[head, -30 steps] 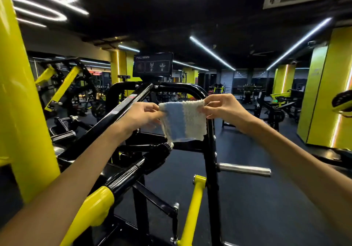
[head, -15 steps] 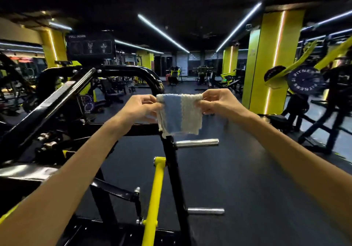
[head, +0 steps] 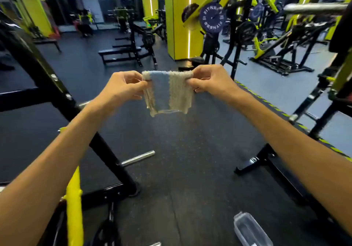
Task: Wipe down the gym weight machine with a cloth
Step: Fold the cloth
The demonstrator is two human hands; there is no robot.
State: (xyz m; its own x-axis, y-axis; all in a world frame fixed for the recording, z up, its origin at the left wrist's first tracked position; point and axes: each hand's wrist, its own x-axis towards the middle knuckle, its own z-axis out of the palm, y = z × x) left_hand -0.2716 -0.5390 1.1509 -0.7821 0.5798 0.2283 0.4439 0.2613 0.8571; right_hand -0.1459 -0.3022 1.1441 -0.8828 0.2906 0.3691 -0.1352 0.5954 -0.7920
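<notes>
Cloth (head: 168,93) hangs vertically; left hand (head: 122,88), right hand (head: 210,82) pinch top corners

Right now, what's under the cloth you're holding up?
Under the cloth, pinched at its top corners by the left hand and right hand, is dark gym floor. The patch directly behind the cloth is covered.

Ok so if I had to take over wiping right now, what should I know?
Left hand pinches the cloth's left top corner; right hand pinches the right one. The cloth hangs in the air between them, touching nothing. The black machine frame stands to the left, another frame to the right. No wiping is happening in this view. Left to do: press the cloth onto the frame and wipe.
</notes>
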